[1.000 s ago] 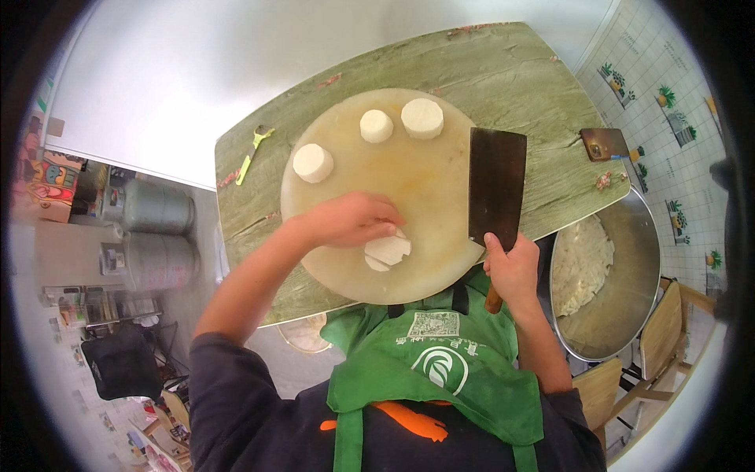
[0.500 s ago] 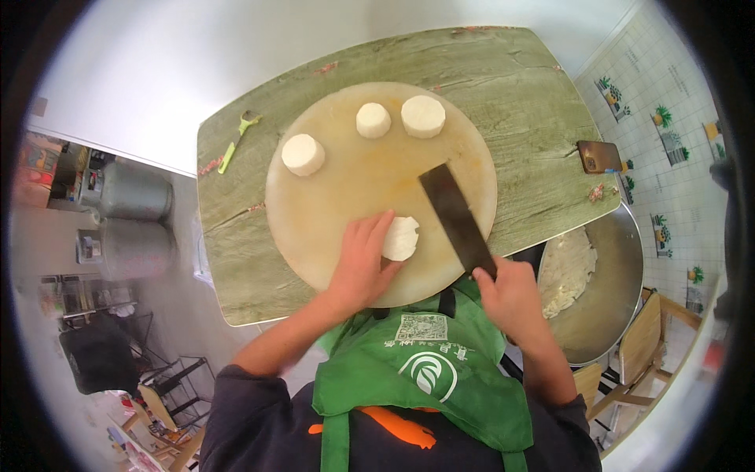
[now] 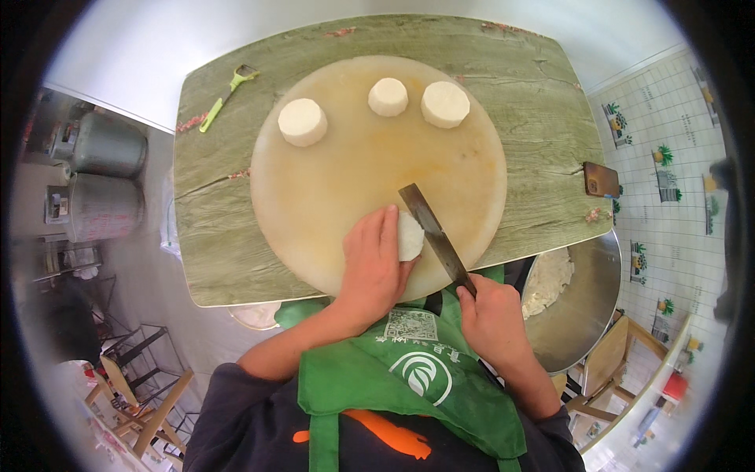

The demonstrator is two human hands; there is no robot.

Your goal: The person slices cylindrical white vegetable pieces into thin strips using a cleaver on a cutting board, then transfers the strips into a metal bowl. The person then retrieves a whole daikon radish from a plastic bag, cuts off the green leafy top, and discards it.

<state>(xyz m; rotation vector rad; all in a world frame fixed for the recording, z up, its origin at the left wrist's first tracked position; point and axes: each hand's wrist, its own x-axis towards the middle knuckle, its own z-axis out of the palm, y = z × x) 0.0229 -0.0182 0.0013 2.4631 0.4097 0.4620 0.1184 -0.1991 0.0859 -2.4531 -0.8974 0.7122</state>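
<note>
A round pale cutting board (image 3: 354, 181) carries a peeled white root-vegetable piece (image 3: 410, 237), which looks like white radish. Fingers of my left hand (image 3: 373, 263) curl round its left side and hold it near the board's front. My right hand (image 3: 491, 316) grips the handle of a cleaver (image 3: 434, 236). The dark blade stands steeply, close along the right side of the piece; whether it touches cannot be made out. Farther back on the board are three more peeled chunks: a left chunk (image 3: 303, 123), a smaller middle chunk (image 3: 388, 97) and a right chunk (image 3: 445, 105).
A green peeler (image 3: 228, 97) lies on the green wood-patterned table (image 3: 543, 149), at the left. A phone (image 3: 602, 180) rests at its right edge. Below it on the right stands a large metal bowl (image 3: 590, 307) with white pieces inside. Grey gas cylinders (image 3: 106, 206) stand at the left.
The cleaver has moved left, from apart on the board to beside the held piece, its blade now turned more on edge. My left hand still holds the piece. The whole view has shifted slightly.
</note>
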